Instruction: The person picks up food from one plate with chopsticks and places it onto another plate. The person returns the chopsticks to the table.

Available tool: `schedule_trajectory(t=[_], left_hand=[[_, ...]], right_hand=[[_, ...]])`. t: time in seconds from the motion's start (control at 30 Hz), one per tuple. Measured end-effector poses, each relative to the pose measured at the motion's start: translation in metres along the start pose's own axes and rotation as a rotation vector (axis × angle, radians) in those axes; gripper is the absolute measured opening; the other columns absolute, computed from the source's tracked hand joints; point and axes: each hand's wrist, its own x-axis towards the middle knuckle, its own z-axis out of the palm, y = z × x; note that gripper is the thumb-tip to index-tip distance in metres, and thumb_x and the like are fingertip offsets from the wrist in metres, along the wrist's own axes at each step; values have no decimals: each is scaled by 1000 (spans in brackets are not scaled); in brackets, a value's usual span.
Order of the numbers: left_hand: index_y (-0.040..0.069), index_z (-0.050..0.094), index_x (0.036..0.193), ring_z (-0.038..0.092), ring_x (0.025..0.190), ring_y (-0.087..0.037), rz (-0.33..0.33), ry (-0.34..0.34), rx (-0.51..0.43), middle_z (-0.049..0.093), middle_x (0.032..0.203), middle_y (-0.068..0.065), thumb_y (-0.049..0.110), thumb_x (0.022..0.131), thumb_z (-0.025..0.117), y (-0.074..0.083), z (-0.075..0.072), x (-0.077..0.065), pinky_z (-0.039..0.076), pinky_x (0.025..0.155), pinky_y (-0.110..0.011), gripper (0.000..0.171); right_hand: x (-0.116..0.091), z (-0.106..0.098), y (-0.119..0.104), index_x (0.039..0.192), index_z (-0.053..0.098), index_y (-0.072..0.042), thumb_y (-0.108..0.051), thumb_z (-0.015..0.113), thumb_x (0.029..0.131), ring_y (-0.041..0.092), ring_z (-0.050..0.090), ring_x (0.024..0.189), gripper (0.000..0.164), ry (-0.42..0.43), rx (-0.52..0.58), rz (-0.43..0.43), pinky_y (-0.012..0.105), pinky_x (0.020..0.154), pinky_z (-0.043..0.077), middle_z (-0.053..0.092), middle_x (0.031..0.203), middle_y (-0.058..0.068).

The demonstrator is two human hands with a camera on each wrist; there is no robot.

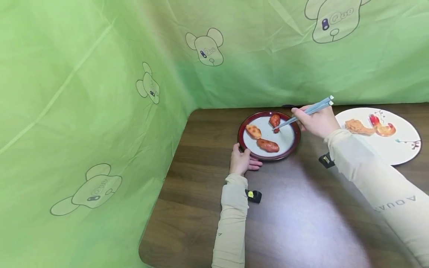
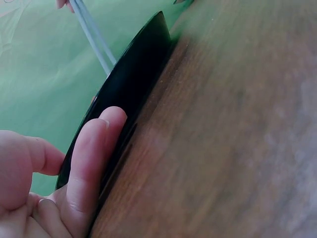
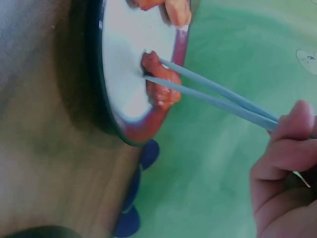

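A round plate (image 1: 284, 143) with a pale middle and a dark red rim bears a red-glazed chicken drumstick (image 1: 275, 120), a browned chicken wing piece (image 1: 267, 145) and a lighter golden piece (image 1: 253, 131). My left hand (image 1: 240, 161) holds the plate's near-left rim. From the left wrist, its fingers (image 2: 85, 163) lie against the dark outer wall, thumb at the edge. My right hand (image 1: 320, 120) grips light blue chopsticks (image 1: 313, 109) above the plate's right side. Their tips straddle the drumstick's narrow end in the right wrist view, where the drumstick (image 3: 166, 89) rests on the plate.
Right of my right hand lies a larger white plate (image 1: 407, 149) with a fried drumstick (image 1: 358, 127) and a red-and-orange shrimp (image 1: 383, 127). Green cloth (image 1: 234, 85) hangs behind and left of the wooden table (image 1: 194, 193). Black wrist-camera mounts (image 1: 253, 196) sit by both wrists.
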Motion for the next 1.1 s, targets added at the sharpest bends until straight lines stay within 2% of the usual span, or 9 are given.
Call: schedule_trajectory(t=[0.27,0.47,0.57,0.67,0.8,0.97,1.1], left_hand=[[6,15,150,71,69,-41,-5,2,-5,68,82,-34,7,96,41,0,3,-2,61,50,-37,60],[6,16,149,71,69,-41,-7,3,-9,68,82,-34,7,96,40,0,5,-3,61,50,-37,59],[6,15,150,71,68,-40,-6,1,-10,68,82,-34,7,96,40,0,6,-2,60,49,-37,59],[6,15,150,71,67,-39,-4,0,-13,68,82,-34,7,96,41,-1,6,-2,60,49,-37,59],[6,16,150,72,65,-37,-10,4,-10,69,81,-32,8,97,41,-2,7,-1,60,49,-36,59],[6,15,151,72,64,-35,-9,12,-5,69,81,-32,9,97,41,-2,4,-1,60,49,-35,59],[5,14,151,72,63,-34,0,11,-12,69,82,-34,9,97,40,-2,0,-1,60,49,-35,59]], right_hand=[[-7,-2,16,71,72,-10,-45,56,94,8,62,52,45,-31,22,47,11,62,42,62,50,-7],[-14,-8,22,76,72,-14,-50,53,94,5,63,57,45,-46,9,71,11,65,42,67,57,-1],[-17,-10,25,74,72,-17,-50,54,94,5,61,58,42,-20,40,94,13,65,42,66,55,-4],[-20,-12,28,72,71,-19,-49,55,94,8,60,56,40,9,76,108,18,59,42,63,52,-8],[-24,-16,30,72,69,-15,-48,55,94,13,57,54,42,30,96,100,22,55,41,60,51,-9],[-29,-24,29,74,70,-18,-51,54,94,8,57,55,42,50,72,92,18,58,41,60,52,-9],[-33,-37,27,73,72,-21,-46,57,93,5,56,51,35,72,137,114,15,55,42,60,51,-11]])
